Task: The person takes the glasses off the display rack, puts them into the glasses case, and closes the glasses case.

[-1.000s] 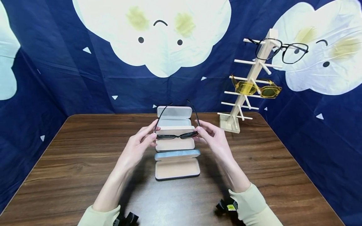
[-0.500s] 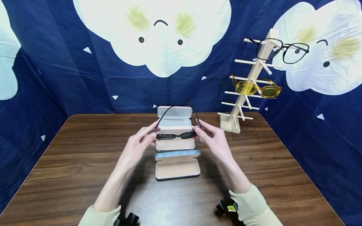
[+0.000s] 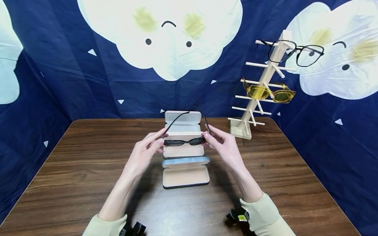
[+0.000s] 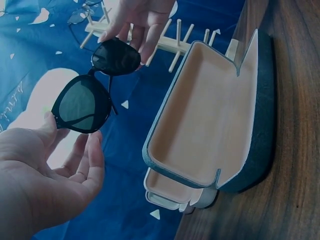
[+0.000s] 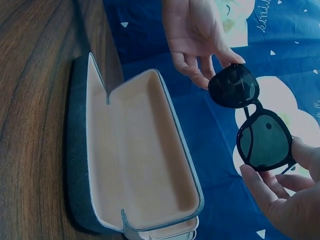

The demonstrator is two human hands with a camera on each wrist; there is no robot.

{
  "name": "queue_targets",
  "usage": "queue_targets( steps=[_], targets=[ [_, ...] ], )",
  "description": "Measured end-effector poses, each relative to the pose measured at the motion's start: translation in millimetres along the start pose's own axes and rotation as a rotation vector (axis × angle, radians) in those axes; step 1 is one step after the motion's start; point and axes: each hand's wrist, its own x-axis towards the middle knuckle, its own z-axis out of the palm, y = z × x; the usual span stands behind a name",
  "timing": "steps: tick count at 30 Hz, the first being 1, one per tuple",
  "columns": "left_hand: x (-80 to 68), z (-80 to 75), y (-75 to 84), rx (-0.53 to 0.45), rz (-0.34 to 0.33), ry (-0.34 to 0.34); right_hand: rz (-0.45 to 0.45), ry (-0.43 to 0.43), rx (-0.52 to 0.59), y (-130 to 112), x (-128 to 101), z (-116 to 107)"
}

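Black sunglasses [image 3: 184, 141] with dark lenses hang in the air above two open cases, temples pointing away from me. My left hand [image 3: 147, 149] pinches the left end of the frame; my right hand [image 3: 221, 144] pinches the right end. The left temple [image 3: 175, 122] leans inward, the right temple [image 3: 203, 118] stands out straight. The wrist views show the sunglasses [image 4: 92, 85] [image 5: 252, 122] held at each end. Below lies an open blue case [image 3: 185, 175] with a beige lining, and behind it an open white case [image 3: 183, 131].
A wooden rack [image 3: 260, 88] stands at the back right of the brown table [image 3: 73, 170], holding black-framed glasses [image 3: 295, 52] on top and yellow glasses [image 3: 270, 92] lower down. A blue cloth with cloud faces [image 3: 162, 36] walls the table.
The left temple of the sunglasses has swung inward toward the lenses. Both hands have stayed in place above the cases.
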Motion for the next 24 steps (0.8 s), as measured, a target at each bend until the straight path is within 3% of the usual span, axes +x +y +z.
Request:
queue_targets(
  steps=[24],
  targets=[
    [-4.2,0.4,0.4,0.051,0.007,0.022,0.004,-0.001,-0.023,0.9,-1.9,2.8]
  ],
)
